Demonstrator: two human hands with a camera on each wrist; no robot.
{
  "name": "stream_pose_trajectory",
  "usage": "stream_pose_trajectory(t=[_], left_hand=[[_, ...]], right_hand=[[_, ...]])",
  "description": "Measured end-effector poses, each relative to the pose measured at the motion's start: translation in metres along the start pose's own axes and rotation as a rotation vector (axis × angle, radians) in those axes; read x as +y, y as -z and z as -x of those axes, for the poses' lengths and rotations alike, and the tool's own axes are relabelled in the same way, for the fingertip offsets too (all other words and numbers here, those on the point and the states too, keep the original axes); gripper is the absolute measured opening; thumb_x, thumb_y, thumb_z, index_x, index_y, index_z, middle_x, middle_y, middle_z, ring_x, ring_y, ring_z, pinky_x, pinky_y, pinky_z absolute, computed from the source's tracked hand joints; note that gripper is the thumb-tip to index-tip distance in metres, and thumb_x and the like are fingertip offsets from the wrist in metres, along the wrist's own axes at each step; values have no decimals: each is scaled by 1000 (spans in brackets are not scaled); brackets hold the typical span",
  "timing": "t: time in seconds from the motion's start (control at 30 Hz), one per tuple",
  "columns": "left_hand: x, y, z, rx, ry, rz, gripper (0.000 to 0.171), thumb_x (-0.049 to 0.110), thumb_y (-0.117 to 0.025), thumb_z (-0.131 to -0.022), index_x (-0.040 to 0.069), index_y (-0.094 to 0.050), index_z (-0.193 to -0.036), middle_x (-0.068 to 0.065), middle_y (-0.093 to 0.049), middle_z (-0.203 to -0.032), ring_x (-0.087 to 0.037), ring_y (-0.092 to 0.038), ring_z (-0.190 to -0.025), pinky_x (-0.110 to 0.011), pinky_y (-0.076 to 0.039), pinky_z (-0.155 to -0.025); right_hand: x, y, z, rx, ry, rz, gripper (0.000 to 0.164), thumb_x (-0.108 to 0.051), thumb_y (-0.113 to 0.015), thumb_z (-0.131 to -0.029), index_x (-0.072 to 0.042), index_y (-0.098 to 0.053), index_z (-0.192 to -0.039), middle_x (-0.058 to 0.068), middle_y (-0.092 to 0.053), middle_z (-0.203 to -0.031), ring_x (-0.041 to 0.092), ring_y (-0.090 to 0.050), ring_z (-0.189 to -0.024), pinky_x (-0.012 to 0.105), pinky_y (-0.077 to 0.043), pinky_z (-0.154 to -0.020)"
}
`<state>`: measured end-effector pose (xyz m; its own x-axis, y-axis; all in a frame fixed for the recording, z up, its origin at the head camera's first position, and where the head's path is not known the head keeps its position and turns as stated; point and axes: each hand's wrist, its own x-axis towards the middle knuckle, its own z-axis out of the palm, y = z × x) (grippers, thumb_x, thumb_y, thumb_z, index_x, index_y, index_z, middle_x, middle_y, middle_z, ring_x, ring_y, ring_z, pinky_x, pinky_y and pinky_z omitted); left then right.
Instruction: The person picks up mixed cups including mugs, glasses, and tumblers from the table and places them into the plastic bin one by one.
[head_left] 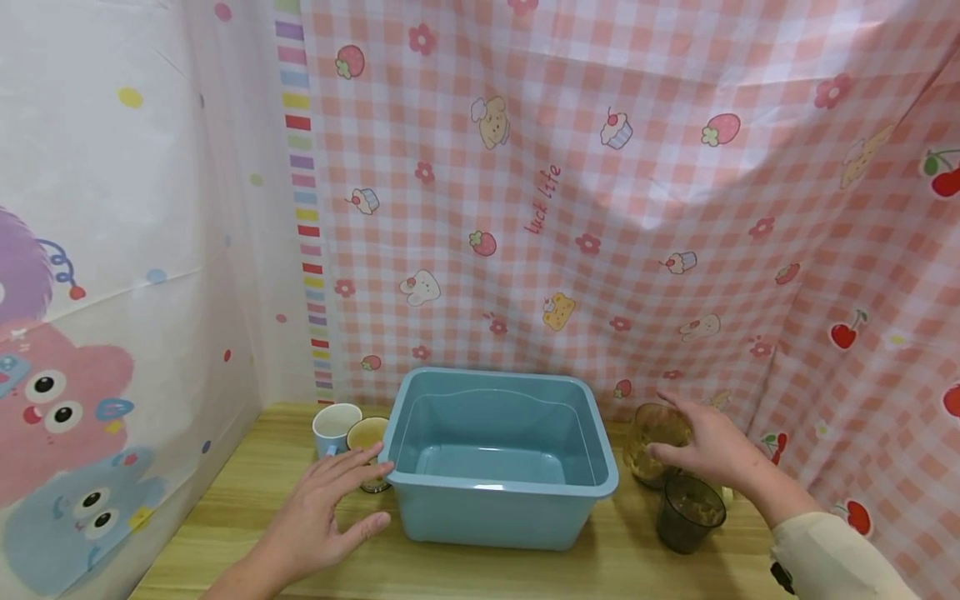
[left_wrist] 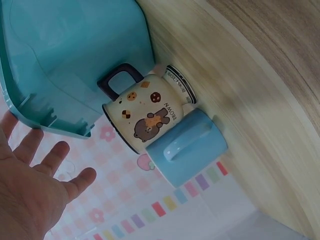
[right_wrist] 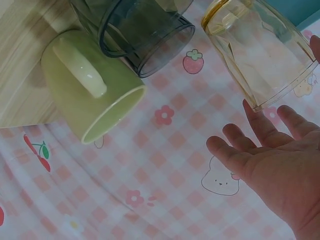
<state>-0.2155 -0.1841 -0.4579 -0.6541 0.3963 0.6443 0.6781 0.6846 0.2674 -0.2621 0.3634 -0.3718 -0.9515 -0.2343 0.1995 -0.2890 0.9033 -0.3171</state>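
Note:
A blue plastic basin (head_left: 495,512) stands on the wooden table between both hands. My left hand (head_left: 311,512) has its fingers spread, with the fingertips right at the basin's left rim. Beside it are a light blue mug (left_wrist: 187,147) and a cream mug (left_wrist: 142,112) with a bear print and a dark handle. My right hand (head_left: 716,450) reaches to a clear amber glass (right_wrist: 260,50), thumb and fingers spread apart around its rim. Closer to me stands a dark grey transparent cup (head_left: 690,517) with a handle. A green mug (right_wrist: 92,87) shows beside it in the right wrist view.
Pink checked cloth (head_left: 480,208) hangs right behind the basin, and more cloth closes in the right side. A white cartoon-print curtain (head_left: 150,250) borders the left. The wooden table top (head_left: 217,533) runs along the front.

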Motion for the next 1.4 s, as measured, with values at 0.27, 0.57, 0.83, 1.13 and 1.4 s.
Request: stream_pose_trajectory(t=[0.27, 0.57, 0.83, 1.13, 1.4], left_hand=[[-1, 0, 1, -5, 9, 3, 61, 32, -90, -84, 32, -69, -141, -4, -65, -153, -38, -63, -135, -76, -45, -105], [-1, 1, 0, -8, 6, 0, 57, 41, -87, -89, 33, -69, -142, -4, -64, -154, -40, -63, -135, -76, -45, -105], [0, 2, 0, 0, -5, -10, 57, 40, -87, -88, 31, -69, -141, -4, -65, -154, -40, -64, -134, -74, -46, -105], [0, 2, 0, 10, -19, -22, 58, 40, -88, -87, 33, -69, -142, -4, -65, -153, -38, -65, -133, -72, -48, -104], [1, 2, 1, 0, -7, -20, 60, 36, -89, -86, 32, -69, -142, -4, -65, -154, -41, -65, -133, -74, -47, -104]], right_hand=[[0, 5, -3, 27, 8, 11, 95, -49, -83, -91, -2, -41, -162, 33, -61, -146, 52, -65, -124, 69, -55, -94], [-3, 14, -5, 28, -1, -5, 98, -48, -82, -92, 1, -37, -164, 35, -61, -145, 54, -64, -127, 70, -53, -98], [-4, 20, -7, 42, 8, -7, 98, -48, -82, -93, 1, -36, -164, 34, -62, -145, 55, -63, -127, 69, -54, -97], [-11, 27, -8, 66, 27, 2, 98, -46, -82, -92, 1, -35, -164, 30, -59, -150, 51, -64, -127, 69, -54, -97], [-15, 32, -8, 70, 26, 23, 98, -46, -82, -93, -1, -34, -165, 30, -59, -149, 51, -63, -127, 70, -53, -98]])
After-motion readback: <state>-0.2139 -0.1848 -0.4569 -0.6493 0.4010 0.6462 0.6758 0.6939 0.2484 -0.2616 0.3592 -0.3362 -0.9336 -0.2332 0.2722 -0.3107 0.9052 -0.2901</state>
